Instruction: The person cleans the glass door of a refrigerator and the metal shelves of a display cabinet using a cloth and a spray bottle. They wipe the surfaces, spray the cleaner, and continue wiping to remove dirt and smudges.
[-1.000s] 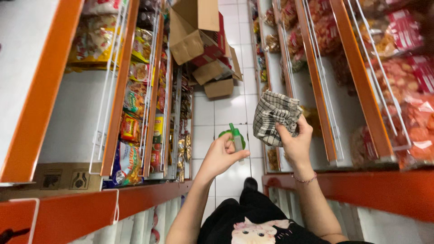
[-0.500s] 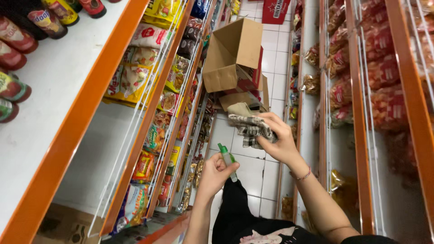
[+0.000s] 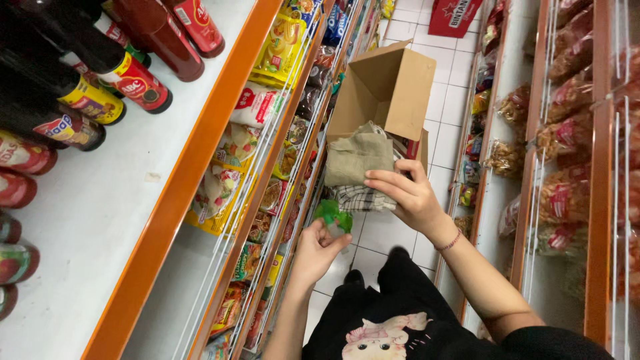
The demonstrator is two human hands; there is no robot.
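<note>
A: Nearest to cam?

B: Black top w/ a cartoon print [image 3: 383,333], bottom centre. Both forearms rise from it into the aisle.

A: Left hand?

B: Left hand [image 3: 319,248] is raised near the orange edge of the left shelving. Fingers curled narrow, pinching a small green plastic thing [image 3: 333,215] at the tips. Can't tell what kind of thing, too small and blurred.

A: Right hand?

B: Right hand [image 3: 408,195] is just above and right of the left one, thin red cord bracelet [image 3: 449,241] at the wrist. Fingers spread fairly wide, flat over a bundle of cloths: a black-and-white checked cloth [image 3: 357,198] underneath, an olive-green cloth [image 3: 357,159] on top. Thumb side hidden, but the bundle is in that hand's grip. The green thing sits just below the checked cloth, can't tell if touching.

A: Beyond the hands?

B: Open brown cardboard box [image 3: 390,90], flaps up, right behind the cloths. White tiled floor [image 3: 443,87] runs down the aisle, a red carton [image 3: 455,17] at the far end.

A: Sides?

B: Left: white shelf w/ orange trim [image 3: 193,173], dark sauce bottles [image 3: 100,63] w/ red and yellow labels lying across it; lower racks hold yellow and white snack packets [image 3: 257,107] behind wire rails. Right: racks of bagged reddish-brown snacks [image 3: 563,140].
</note>
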